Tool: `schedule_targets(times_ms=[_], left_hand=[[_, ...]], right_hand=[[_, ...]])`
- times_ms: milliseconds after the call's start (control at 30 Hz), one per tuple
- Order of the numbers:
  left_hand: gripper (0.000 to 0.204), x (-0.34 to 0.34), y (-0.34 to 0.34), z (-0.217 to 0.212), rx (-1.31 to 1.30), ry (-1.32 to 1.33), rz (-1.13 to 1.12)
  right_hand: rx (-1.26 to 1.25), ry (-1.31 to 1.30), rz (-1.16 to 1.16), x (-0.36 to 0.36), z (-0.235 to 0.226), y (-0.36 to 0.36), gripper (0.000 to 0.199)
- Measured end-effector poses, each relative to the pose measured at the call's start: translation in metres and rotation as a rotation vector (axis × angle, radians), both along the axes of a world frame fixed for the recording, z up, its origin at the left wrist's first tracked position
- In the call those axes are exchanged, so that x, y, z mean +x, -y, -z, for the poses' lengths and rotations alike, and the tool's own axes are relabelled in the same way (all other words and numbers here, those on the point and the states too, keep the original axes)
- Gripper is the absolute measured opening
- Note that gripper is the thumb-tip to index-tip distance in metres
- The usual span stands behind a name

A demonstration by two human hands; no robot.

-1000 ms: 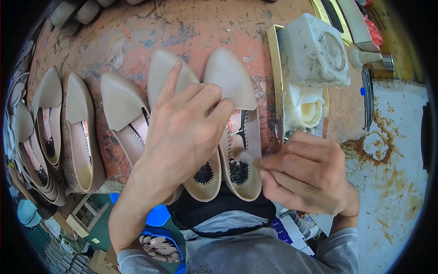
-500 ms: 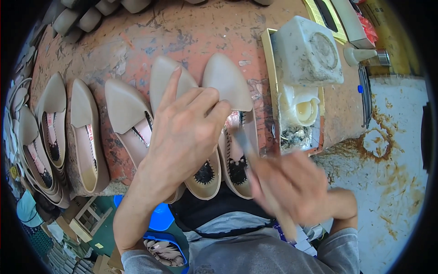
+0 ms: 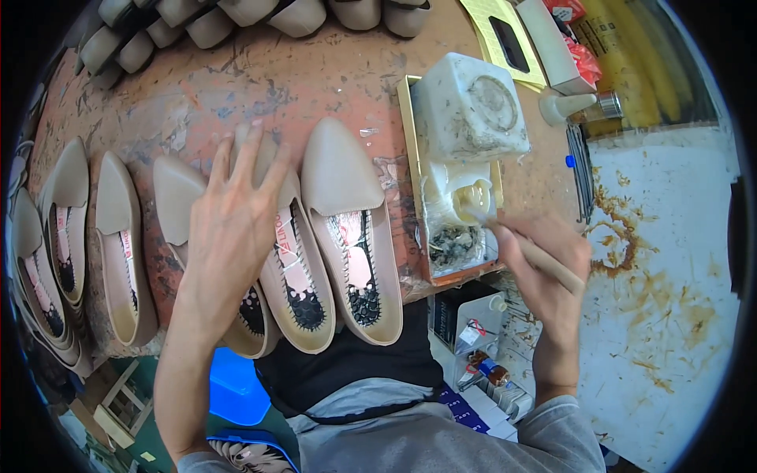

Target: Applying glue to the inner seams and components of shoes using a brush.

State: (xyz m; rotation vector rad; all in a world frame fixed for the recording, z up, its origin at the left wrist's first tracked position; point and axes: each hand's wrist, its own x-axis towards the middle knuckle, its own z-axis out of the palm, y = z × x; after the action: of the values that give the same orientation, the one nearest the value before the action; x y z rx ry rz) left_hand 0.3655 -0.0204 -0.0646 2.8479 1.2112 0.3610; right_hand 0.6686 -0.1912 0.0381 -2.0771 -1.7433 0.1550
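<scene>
Several beige pointed flat shoes stand in a row on a worn reddish bench. My left hand (image 3: 236, 209) lies over the toe of one beige shoe (image 3: 303, 276), fingers spread and palm down. To its right stands another shoe (image 3: 343, 169), untouched; a third shoe (image 3: 173, 189) is partly covered by my left hand. My right hand (image 3: 552, 240) is closed round the wooden handle of a brush (image 3: 561, 276). The brush's blurred tip is at the mouth of a white cup (image 3: 473, 201) holding pale yellowish liquid. That cup sits in a yellow-edged box (image 3: 409, 126).
A stained white plastic container (image 3: 465, 110) fills the back of the box. Behind it are a dark phone (image 3: 509, 43) on yellow paper and a nozzle-topped bottle (image 3: 568, 106). More shoes (image 3: 296, 16) are heaped at the back. Below the bench is a blue bin (image 3: 236, 386).
My right hand has carried the brush from the rightmost shoe to the cup. My left hand has opened out, its fingers now spread over the neighbouring shoe. The whole view has shifted.
</scene>
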Motion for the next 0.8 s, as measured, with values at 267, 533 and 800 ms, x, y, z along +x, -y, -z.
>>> schedule_targets(times_ms=[267, 533, 800], left_hand=[[0.062, -0.006, 0.022, -0.009, -0.010, -0.024, -0.014], [0.046, -0.036, 0.024, -0.029, -0.156, 0.191, -0.059], [0.017, -0.041, 0.020, -0.012, -0.040, 0.408, 0.002]], right_hand=[[0.055, 0.133, -0.126, -0.023, -0.023, 0.011, 0.010], [0.064, 0.219, -0.025, -0.028, -0.026, 0.003, 0.004], [0.184, -0.445, -0.364, -0.067, -0.035, -0.031, 0.022]])
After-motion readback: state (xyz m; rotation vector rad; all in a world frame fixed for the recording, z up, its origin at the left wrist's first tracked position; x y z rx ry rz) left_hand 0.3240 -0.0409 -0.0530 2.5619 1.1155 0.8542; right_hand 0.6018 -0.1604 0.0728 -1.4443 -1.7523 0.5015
